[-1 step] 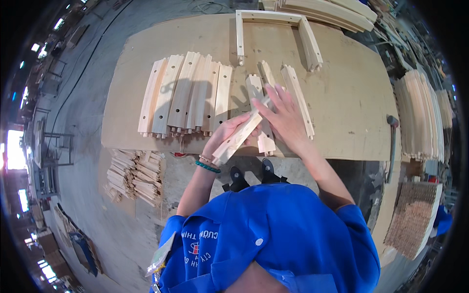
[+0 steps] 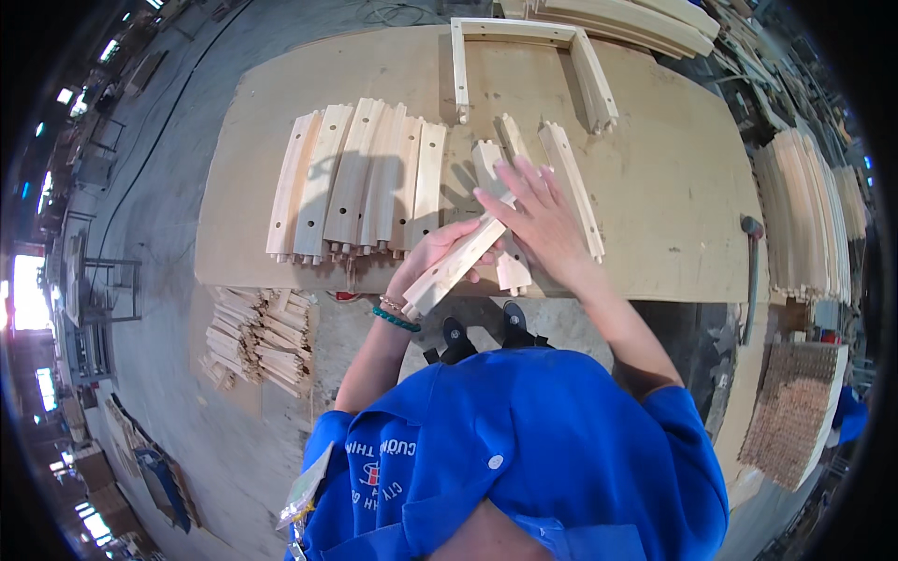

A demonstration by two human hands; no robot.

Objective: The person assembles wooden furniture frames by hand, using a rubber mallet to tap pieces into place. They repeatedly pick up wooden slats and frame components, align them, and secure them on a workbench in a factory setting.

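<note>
A pale wooden rail [image 2: 456, 265] with peg ends lies tilted across my left hand [image 2: 434, 251], which is closed around it. Over its upper end is my right hand [image 2: 544, 222], fingers stretched and spread, the palm against or just above the wood. Beneath and beyond my hands, a few similar rails lie on the cardboard-covered table: one rail [image 2: 485, 159] partly hidden by my hands, a narrow piece [image 2: 512, 136], and a longer rail [image 2: 572, 192] to the right. A row of drilled rails [image 2: 348, 187] lies side by side to the left.
A three-sided wooden frame [image 2: 517, 34] rests at the table's far edge. A hammer [image 2: 752, 238] lies at the right. Stacked slats [image 2: 806, 220] and a block of bundled pieces [image 2: 793, 411] stand further right. A pile of short wooden pieces [image 2: 257, 338] sits below left.
My right hand's fingers have shifted slightly left over the rail. My left hand keeps the rail in nearly the same place.
</note>
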